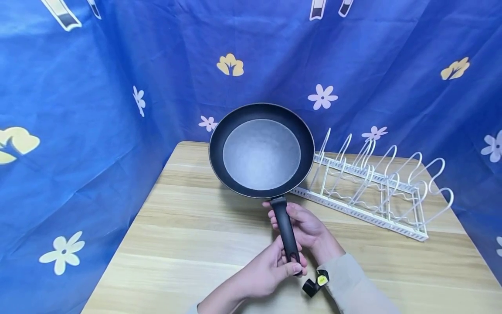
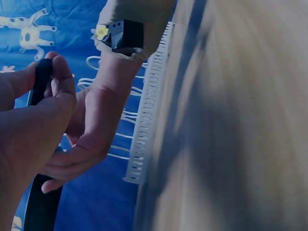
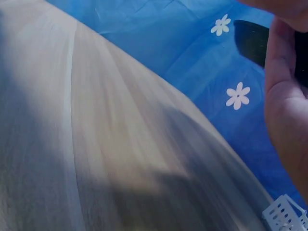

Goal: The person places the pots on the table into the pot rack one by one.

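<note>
A black frying pan (image 1: 262, 155) is held up over the table, its grey inner face turned toward me and its handle (image 1: 285, 226) pointing down. My left hand (image 1: 270, 268) pinches the handle's lower end, thumb in front. Higher up, just under the pan, my right hand (image 1: 307, 229) holds the handle from the right, with fingers behind it. The left wrist view shows the left fingers on the handle tip and the right hand (image 2: 91, 132) curled about the handle farther along. In the right wrist view, part of the pan (image 3: 251, 42) shows beyond a hand (image 3: 288, 106).
A white wire dish rack (image 1: 353, 211) with upright loops stands on the wooden table (image 1: 168, 244), right of the pan. Blue patterned cloth (image 1: 164, 56) hangs behind and beside the table. A small black device with a yellow mark (image 1: 322, 280) sits on the right wrist.
</note>
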### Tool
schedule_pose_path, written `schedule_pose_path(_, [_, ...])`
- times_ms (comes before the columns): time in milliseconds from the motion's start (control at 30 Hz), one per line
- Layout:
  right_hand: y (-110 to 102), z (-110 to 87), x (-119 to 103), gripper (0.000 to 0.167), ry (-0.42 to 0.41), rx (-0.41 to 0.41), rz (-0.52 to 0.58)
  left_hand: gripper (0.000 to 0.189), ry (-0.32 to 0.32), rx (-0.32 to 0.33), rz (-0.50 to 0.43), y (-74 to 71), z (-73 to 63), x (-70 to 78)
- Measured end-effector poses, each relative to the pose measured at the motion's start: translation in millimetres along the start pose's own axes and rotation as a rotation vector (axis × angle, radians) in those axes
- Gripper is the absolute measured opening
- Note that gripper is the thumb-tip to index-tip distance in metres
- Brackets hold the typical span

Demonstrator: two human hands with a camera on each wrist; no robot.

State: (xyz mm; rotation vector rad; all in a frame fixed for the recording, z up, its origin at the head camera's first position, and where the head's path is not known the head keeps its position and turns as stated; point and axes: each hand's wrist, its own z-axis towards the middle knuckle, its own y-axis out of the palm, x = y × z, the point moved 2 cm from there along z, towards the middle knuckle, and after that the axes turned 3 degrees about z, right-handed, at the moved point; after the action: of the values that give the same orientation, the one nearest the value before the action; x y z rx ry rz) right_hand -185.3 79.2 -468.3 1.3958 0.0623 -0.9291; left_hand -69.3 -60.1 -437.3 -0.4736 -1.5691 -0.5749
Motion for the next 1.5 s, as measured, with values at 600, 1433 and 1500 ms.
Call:
schedule_pose_path(600, [40.1,-23.9,-23.3,0.034,-0.124,0.011,-0.110,0.038,-0.045,-0.019,0.167,6.8,2.2,24.5])
schedule_pose_path(1433, [74.8,-50.6,-60.4,0.025,-0.594,0.649,-0.698,0.049,-0.024,0.381,0.266,10.5,32.6,22.3])
schedule_pose_path(1500, [78.2,-51.0,-59.6,0.025,-0.606,0.765,-0.753,0.050,-0.014,0.367,0.320,11.5,35.7,22.4])
